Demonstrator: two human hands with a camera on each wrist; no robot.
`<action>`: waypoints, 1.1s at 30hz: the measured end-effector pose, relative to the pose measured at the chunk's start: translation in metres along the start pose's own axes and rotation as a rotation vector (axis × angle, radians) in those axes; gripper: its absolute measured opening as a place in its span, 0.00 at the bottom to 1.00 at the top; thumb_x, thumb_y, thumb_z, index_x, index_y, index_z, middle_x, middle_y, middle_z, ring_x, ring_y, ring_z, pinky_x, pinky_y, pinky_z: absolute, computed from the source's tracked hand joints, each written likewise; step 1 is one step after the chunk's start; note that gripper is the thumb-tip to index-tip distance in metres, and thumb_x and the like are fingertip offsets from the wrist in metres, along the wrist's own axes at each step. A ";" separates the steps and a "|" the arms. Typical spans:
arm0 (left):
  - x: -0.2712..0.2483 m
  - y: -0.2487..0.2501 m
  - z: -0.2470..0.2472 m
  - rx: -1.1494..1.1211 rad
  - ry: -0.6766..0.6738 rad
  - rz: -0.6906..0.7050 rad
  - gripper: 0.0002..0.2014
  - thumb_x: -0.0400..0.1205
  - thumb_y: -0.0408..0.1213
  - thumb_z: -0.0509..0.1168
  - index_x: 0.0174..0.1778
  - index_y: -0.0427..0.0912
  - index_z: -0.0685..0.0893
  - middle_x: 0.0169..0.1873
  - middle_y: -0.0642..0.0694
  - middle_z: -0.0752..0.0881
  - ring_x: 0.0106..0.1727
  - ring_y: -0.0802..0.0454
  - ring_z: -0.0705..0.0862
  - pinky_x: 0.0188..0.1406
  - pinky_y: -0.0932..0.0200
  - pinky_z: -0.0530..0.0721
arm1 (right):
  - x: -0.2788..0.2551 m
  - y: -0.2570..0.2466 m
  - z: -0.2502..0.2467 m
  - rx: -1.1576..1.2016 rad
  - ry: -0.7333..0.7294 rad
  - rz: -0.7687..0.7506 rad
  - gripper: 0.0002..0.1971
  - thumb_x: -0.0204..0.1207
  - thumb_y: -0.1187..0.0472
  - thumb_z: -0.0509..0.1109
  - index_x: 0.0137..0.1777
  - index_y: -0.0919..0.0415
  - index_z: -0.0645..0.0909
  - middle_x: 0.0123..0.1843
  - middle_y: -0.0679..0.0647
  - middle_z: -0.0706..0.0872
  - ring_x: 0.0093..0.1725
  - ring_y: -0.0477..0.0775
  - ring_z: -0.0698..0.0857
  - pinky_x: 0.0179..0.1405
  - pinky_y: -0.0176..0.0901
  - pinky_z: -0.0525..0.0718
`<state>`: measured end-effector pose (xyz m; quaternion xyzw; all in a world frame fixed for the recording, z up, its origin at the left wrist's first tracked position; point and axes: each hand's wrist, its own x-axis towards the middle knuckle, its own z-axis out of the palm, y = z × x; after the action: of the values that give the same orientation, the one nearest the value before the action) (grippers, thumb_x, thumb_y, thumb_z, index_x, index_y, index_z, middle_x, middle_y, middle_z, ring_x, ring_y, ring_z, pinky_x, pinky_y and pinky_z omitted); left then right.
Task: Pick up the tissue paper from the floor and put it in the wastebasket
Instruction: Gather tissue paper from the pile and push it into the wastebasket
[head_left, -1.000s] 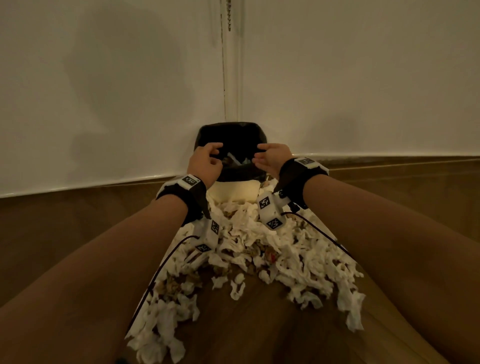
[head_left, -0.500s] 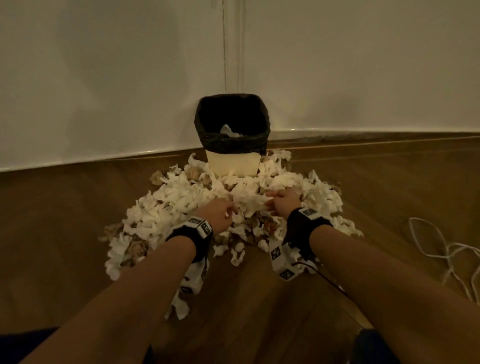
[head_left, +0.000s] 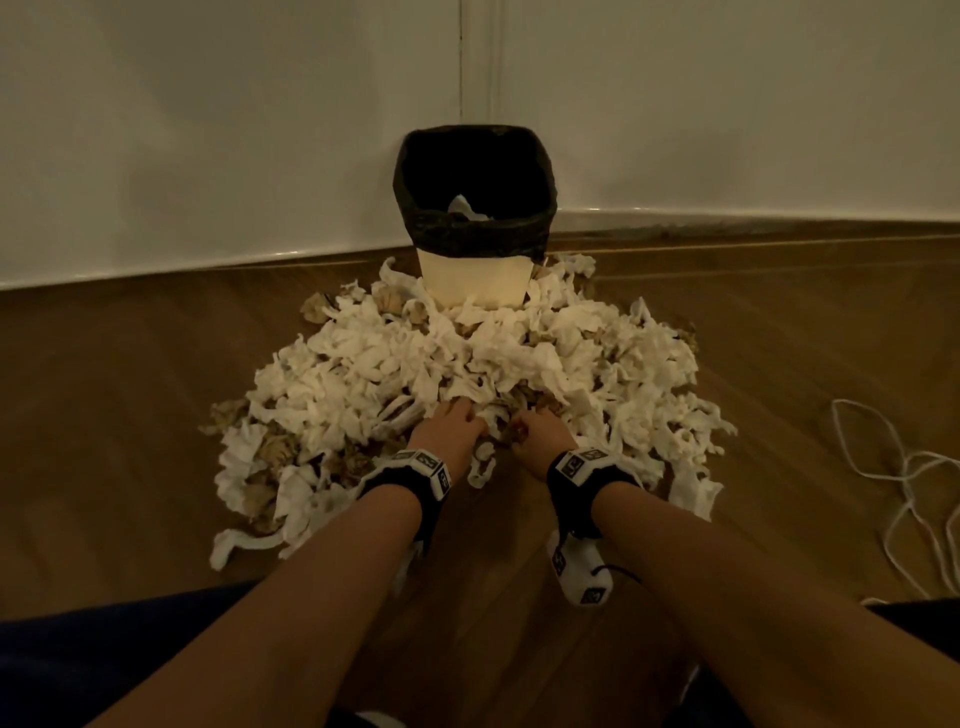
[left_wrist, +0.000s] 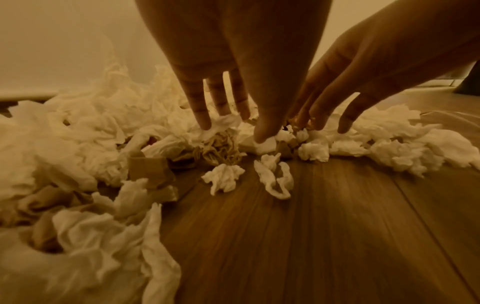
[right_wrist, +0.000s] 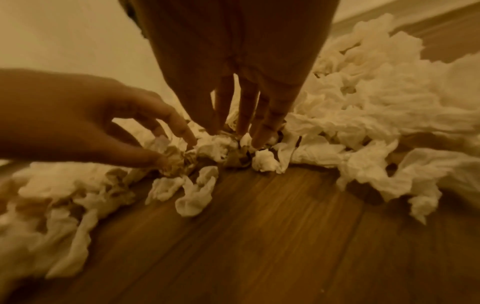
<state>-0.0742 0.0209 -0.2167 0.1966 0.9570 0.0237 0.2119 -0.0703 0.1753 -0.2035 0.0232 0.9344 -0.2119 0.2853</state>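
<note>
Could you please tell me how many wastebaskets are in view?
1. The wastebasket stands in the corner where the walls meet, at the far edge of the tissue pile, beyond both hands. Its black liner is folded over the rim. No other shows.

Crumpled white tissue paper (head_left: 395, 374) heaped on floor, around upright black-lined wastebasket (head_left: 474, 280)
</note>
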 end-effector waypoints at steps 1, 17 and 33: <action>0.001 0.000 0.001 -0.011 -0.028 -0.009 0.19 0.82 0.32 0.61 0.69 0.47 0.72 0.71 0.41 0.63 0.72 0.39 0.64 0.60 0.46 0.80 | 0.000 0.001 0.002 -0.039 -0.015 -0.012 0.19 0.79 0.57 0.65 0.68 0.62 0.73 0.69 0.63 0.72 0.66 0.64 0.74 0.66 0.51 0.75; -0.001 -0.026 0.029 -0.025 -0.155 -0.191 0.21 0.83 0.32 0.59 0.72 0.43 0.68 0.74 0.36 0.59 0.71 0.29 0.65 0.66 0.42 0.75 | 0.001 0.002 0.038 -0.213 0.033 -0.120 0.33 0.73 0.46 0.71 0.73 0.58 0.64 0.73 0.61 0.64 0.73 0.66 0.64 0.72 0.57 0.69; -0.006 -0.023 0.039 -0.208 -0.047 -0.211 0.08 0.79 0.38 0.59 0.52 0.49 0.67 0.62 0.39 0.67 0.61 0.33 0.70 0.47 0.47 0.71 | -0.004 -0.004 0.053 -0.387 -0.027 -0.282 0.28 0.74 0.50 0.69 0.73 0.54 0.68 0.76 0.55 0.63 0.75 0.62 0.60 0.66 0.56 0.76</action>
<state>-0.0617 -0.0037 -0.2530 0.0723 0.9596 0.0957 0.2546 -0.0400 0.1507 -0.2394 -0.1656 0.9477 -0.0671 0.2646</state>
